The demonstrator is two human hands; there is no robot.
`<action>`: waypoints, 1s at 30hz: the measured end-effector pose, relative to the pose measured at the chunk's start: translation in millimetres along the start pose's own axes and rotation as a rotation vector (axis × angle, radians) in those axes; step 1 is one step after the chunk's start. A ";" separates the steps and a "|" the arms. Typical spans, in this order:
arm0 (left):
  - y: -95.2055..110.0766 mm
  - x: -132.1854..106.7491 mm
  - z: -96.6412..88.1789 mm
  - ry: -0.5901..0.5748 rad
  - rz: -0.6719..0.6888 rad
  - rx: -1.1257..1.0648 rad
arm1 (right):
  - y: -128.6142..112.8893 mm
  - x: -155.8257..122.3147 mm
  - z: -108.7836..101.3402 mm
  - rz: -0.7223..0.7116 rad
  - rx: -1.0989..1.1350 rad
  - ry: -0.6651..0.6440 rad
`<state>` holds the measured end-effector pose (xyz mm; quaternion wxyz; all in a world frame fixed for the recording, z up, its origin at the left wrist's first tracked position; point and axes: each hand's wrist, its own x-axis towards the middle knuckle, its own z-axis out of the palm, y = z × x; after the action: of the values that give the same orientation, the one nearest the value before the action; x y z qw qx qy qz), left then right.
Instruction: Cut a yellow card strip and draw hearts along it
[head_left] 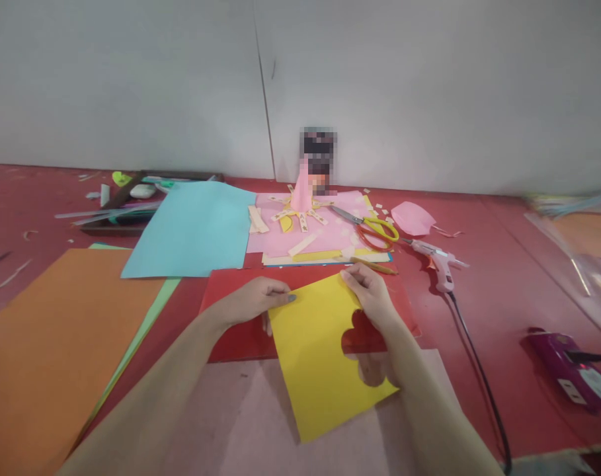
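A yellow sheet of paper (316, 354) with a lobed shape cut out of its right edge lies tilted over a red sheet (240, 330) and a pale pink sheet (260, 423). My left hand (253, 301) pinches the yellow sheet's left corner, fingers closed on it. My right hand (372, 297) grips the top corner of the same sheet, thumb and fingers pressed on the paper.
A light blue sheet (194, 228) and an orange sheet (47, 350) lie at left. Behind are a pink paper cone (301, 193) on pink paper, yellow-handled scissors (374, 228), a pink cut-out (412, 218), a glue gun (436, 261) with cord, and a purple device (568, 373) at right.
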<state>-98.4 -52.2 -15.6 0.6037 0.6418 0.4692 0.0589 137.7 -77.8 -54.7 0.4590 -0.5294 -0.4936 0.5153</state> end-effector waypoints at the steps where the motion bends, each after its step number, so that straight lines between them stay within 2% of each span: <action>1: -0.9 -0.1 -0.7 -0.007 -0.009 -0.027 | 1.3 0.8 -1.8 -0.008 -0.003 0.010; 9: -6.5 1.4 -4.3 0.063 0.051 -0.030 | 5.5 1.8 -3.5 -0.047 -0.050 0.052; 14: -9.0 3.8 -4.2 0.207 0.117 -0.082 | 2.5 1.3 -1.5 -0.101 -0.067 0.160; 18: -8.2 4.1 -3.0 0.223 0.118 -0.096 | 1.7 2.3 -1.1 -0.099 -0.074 0.235; 25: -9.7 7.6 -1.3 0.388 0.101 -0.023 | 5.3 4.3 2.4 -0.110 -0.045 0.245; 30: -10.5 11.1 -0.2 0.398 0.150 -0.112 | 5.2 4.6 4.4 -0.129 -0.034 0.240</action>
<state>-97.9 -46.3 -29.7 0.5277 0.6161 0.5261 0.2552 133.5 -73.8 -60.5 0.5379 -0.5620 -0.4767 0.4094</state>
